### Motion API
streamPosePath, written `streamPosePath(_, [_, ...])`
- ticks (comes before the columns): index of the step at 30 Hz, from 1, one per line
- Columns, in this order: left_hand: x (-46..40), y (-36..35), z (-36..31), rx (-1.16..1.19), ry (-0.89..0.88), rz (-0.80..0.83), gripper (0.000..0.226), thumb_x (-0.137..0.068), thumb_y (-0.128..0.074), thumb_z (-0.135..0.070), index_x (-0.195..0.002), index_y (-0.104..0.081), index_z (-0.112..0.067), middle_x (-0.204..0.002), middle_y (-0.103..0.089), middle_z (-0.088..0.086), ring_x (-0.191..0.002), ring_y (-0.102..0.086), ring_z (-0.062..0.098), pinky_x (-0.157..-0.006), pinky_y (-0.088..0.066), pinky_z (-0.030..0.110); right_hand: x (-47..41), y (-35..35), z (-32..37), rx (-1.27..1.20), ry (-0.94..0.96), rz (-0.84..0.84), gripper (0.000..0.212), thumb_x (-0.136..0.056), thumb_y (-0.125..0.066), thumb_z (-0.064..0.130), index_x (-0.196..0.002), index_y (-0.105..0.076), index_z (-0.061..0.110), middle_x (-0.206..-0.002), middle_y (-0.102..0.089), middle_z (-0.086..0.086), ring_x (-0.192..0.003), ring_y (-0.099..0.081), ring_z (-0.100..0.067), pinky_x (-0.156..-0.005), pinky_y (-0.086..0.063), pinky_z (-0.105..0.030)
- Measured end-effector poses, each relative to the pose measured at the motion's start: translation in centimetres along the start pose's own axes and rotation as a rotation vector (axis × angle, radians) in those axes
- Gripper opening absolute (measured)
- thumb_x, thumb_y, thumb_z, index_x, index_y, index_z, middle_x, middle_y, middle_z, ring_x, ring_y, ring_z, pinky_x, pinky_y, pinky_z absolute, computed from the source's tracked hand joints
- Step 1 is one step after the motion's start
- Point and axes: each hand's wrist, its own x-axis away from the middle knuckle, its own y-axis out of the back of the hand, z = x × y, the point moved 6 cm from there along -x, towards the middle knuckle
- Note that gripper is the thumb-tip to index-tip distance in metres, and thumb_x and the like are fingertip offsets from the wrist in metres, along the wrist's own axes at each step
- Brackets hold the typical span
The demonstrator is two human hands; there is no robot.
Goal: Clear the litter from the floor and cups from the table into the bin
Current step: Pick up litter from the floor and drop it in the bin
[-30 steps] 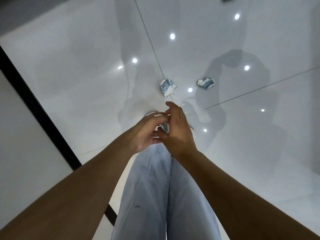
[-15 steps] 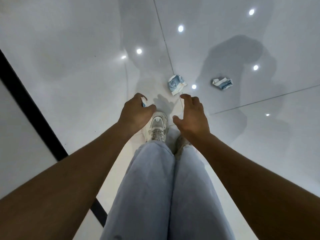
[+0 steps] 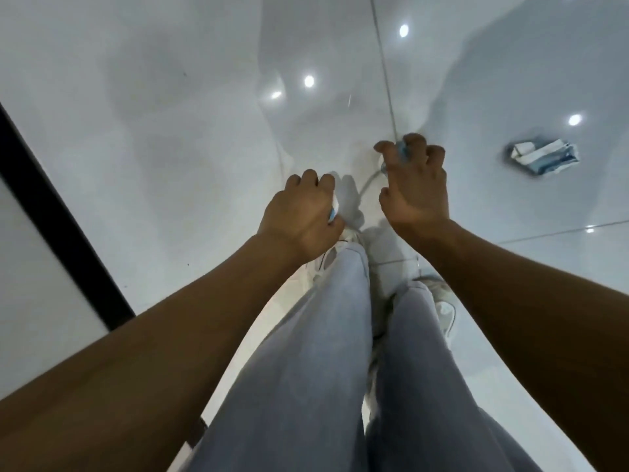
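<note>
Right now a crumpled blue-and-white wrapper [image 3: 401,154] sits inside the curled fingers of the right hand [image 3: 413,187], at about one o'clock from the middle of the view, down at the glossy floor [image 3: 170,131]. Only a sliver of it shows between the fingers, so whether it has been lifted clear of the tile cannot be told. The fingers are bent round it from above, a claw hold that I judge suits gathering a flattened scrap off a smooth surface.

At roughly eleven o'clock of centre, the left hand [image 3: 301,216] is closed into a fist round another scrap [image 3: 334,210], of which just a white and blue edge peeks out on the thumb side. Keeping it balled in the fist probably frees the other hand for picking, so several bits can go to the bin in one trip.

Further out, at about two o'clock, a third wrapper [image 3: 544,157] lies loose on the floor, well apart from both hands. It looks like the next thing to collect.

Below the hands, pale jeans [image 3: 306,369] and light shoes [image 3: 446,311] fill the six o'clock side. A black strip [image 3: 64,212] crosses the floor at nine o'clock. No bin, table or cups are in view.
</note>
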Motion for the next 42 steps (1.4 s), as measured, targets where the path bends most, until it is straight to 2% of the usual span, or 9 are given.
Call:
streamPosePath(4, [0.4, 1.0, -0.9, -0.035, -0.009, 0.017, 0.049, -0.09, -0.053, -0.041, -0.128, -0.046, -0.011, -0.117, -0.052, 0.012, -0.106, -0.048, 0.027, -0.079, -0.044, 0.034, 1.9, 1.3, -1.7, -0.108, 0.005, 0.021, 0.057, -0.086, -0.063, 0.012, -0.134, -0.04, 0.029, -0.138, -0.036, -0.01, -0.12, -0.04, -0.034, -0.091, -0.05, -0.04])
streamPosePath(9, [4.1, 5.9, -5.3, -0.097, -0.057, 0.044, 0.049, -0.089, -0.052, -0.045, -0.126, -0.047, -0.013, -0.118, -0.052, 0.01, -0.108, -0.048, 0.026, -0.083, -0.043, 0.033, 8.5, 7.7, -2.6, -0.214, -0.065, 0.011, 0.057, -0.084, -0.062, 0.025, -0.136, -0.04, 0.032, -0.142, -0.035, -0.007, -0.122, -0.039, -0.032, -0.092, -0.047, -0.039])
streamPosePath(13, [9.5, 12.5, -11.0, -0.239, -0.13, 0.014, 0.044, -0.089, -0.051, -0.044, -0.121, -0.049, -0.014, -0.115, -0.053, 0.008, -0.104, -0.051, 0.024, -0.082, -0.045, 0.032, 15.9, 15.8, -2.0, -0.271, -0.096, -0.024, 0.058, -0.087, -0.063, 0.027, -0.14, -0.041, 0.031, -0.144, -0.037, -0.008, -0.123, -0.042, -0.032, -0.094, -0.048, -0.04])
streamPosePath(18, [17.3, 22.4, -18.4, -0.371, -0.208, -0.041, 0.034, -0.088, -0.051, -0.034, -0.11, -0.052, -0.008, -0.106, -0.054, 0.01, -0.098, -0.05, 0.028, -0.07, -0.033, 0.033, 25.0, 27.0, -1.1, -0.342, -0.198, -0.073, 0.056, -0.091, -0.059, 0.024, -0.143, -0.039, 0.031, -0.145, -0.035, -0.009, -0.123, -0.042, -0.03, -0.095, -0.047, -0.037])
streamPosePath(23, [24.0, 31.3, -25.6, -0.52, -0.375, -0.069, 0.037, -0.086, -0.052, -0.031, -0.113, -0.052, -0.005, -0.108, -0.055, 0.014, -0.1, -0.051, 0.032, -0.073, -0.038, 0.037, 32.4, 38.3, -0.4, -0.375, -0.314, -0.163, 0.058, -0.091, -0.059, 0.02, -0.143, -0.037, 0.033, -0.146, -0.034, -0.01, -0.121, -0.041, -0.032, -0.094, -0.046, -0.04])
streamPosePath(28, [29.5, 36.3, -31.4, -0.646, -0.574, -0.111, 0.036, -0.088, -0.05, -0.031, -0.114, -0.051, -0.006, -0.108, -0.054, 0.012, -0.101, -0.051, 0.031, -0.077, -0.039, 0.037, 39.7, 45.2, -0.1, -0.442, -0.43, -0.273, 0.061, -0.091, -0.056, 0.017, -0.146, -0.034, 0.033, -0.146, -0.032, -0.006, -0.121, -0.04, -0.028, -0.094, -0.045, -0.034])
streamPosePath(33, [35.0, 37.5, -35.1, -0.773, -0.761, -0.092, 0.037, -0.09, -0.046, -0.033, -0.119, -0.048, -0.009, -0.115, -0.053, 0.01, -0.107, -0.049, 0.028, -0.084, -0.04, 0.036, 48.1, 46.1, 0.8, -0.542, -0.651, -0.316, 0.059, -0.092, -0.054, 0.019, -0.146, -0.035, 0.032, -0.147, -0.031, -0.006, -0.122, -0.039, -0.028, -0.097, -0.045, -0.035])
streamPosePath(37, [39.7, 37.2, -36.9, -0.855, -0.909, -0.075, 0.035, -0.089, -0.045, -0.03, -0.117, -0.049, -0.008, -0.118, -0.052, 0.011, -0.108, -0.048, 0.029, -0.086, -0.039, 0.036, 54.9, 44.5, 2.6, -0.653, -0.855, -0.372, 0.058, -0.092, -0.055, 0.02, -0.145, -0.035, 0.032, -0.146, -0.032, -0.006, -0.123, -0.04, -0.028, -0.096, -0.046, -0.036])
streamPosePath(42, [46.0, 35.0, -38.8, -0.992, -1.078, -0.06, 0.04, -0.089, -0.044, -0.028, -0.125, -0.048, -0.009, -0.12, -0.052, 0.009, -0.11, -0.047, 0.028, -0.086, -0.039, 0.035, 62.9, 41.7, 5.1, -0.788, -1.045, -0.481, 0.058, -0.092, -0.055, 0.02, -0.144, -0.035, 0.032, -0.144, -0.033, -0.007, -0.121, -0.04, -0.029, -0.095, -0.046, -0.037])
